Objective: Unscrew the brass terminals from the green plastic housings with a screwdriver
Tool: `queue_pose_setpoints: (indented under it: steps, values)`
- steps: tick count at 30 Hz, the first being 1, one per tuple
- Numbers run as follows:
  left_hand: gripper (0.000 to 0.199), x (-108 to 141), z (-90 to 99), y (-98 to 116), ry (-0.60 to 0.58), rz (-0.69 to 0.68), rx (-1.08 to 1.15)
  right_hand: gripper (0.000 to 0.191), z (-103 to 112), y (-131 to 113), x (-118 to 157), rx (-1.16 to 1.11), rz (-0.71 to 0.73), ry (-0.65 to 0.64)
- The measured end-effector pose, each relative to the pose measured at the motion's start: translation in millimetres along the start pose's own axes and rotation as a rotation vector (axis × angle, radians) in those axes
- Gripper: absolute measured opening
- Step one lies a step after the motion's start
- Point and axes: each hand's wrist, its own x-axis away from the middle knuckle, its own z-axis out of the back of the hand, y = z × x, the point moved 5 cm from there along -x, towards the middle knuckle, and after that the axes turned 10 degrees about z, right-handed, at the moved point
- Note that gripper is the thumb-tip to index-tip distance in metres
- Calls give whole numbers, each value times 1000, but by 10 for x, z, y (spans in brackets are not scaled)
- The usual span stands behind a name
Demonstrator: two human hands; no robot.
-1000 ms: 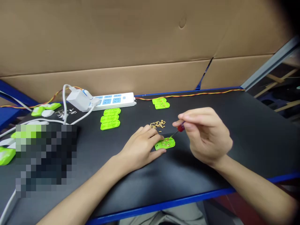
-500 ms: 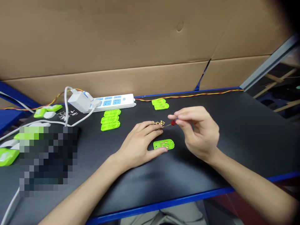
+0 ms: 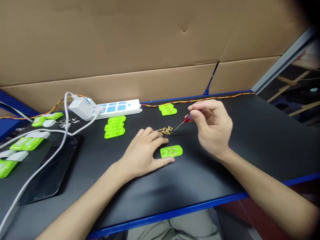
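My right hand (image 3: 215, 128) pinches the red handle of a small screwdriver (image 3: 185, 119). Its thin shaft slants down left, and the tip is close to a heap of small brass pieces (image 3: 166, 130). My left hand (image 3: 145, 150) rests on the black table, fingers spread, with its fingertips beside the heap. Between its thumb and forefinger lies a bright green plastic shell (image 3: 172, 151), inner side up, with brass parts in it. The thumb is at the shell's near edge; whether it touches I cannot tell.
Green shells stand in a group (image 3: 115, 127) left of centre, others (image 3: 167, 109) farther back. A white power strip (image 3: 120, 108) with a plugged adapter and cables lies at the back. A black tablet-like device (image 3: 51, 170), green-white casings (image 3: 27, 142) and small white pieces (image 3: 68, 122) are at left.
My right hand has lifted the screwdriver slightly, and its shaft now tilts more steeply. My left fingers have drawn back from the brass heap, exposing more of it. The view has shifted a little.
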Motion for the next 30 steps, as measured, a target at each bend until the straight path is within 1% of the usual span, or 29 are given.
queue_pose_setpoints:
  steps: [2,4,7,11,14,18,21,27,30]
  values:
    - [47,8,-38,44,-45,-10,-37,10,8,43,-11,-34,-62,19]
    - [40,5,-80,37,-60,-2,-53,15,12,108,-15,-64,-131,23]
    - [35,-15,-117,-45,-27,48,-63,23,20,247,-15,-93,-240,16]
    - [35,-33,-122,-145,23,93,-91,16,61,428,-23,-165,-359,57]
    - [34,-34,-114,-174,41,102,-98,15,73,502,-26,-220,-428,67]
    - [36,-18,-114,-177,46,91,-91,18,46,505,-14,-208,-446,15]
    - [34,-5,-100,-174,71,88,-81,20,33,487,1,-176,-439,-7]
    - [30,-4,-24,-182,157,105,-100,16,57,497,3,-132,-435,17]
    - [30,0,19,-199,208,109,-105,16,65,528,18,-150,-461,47]
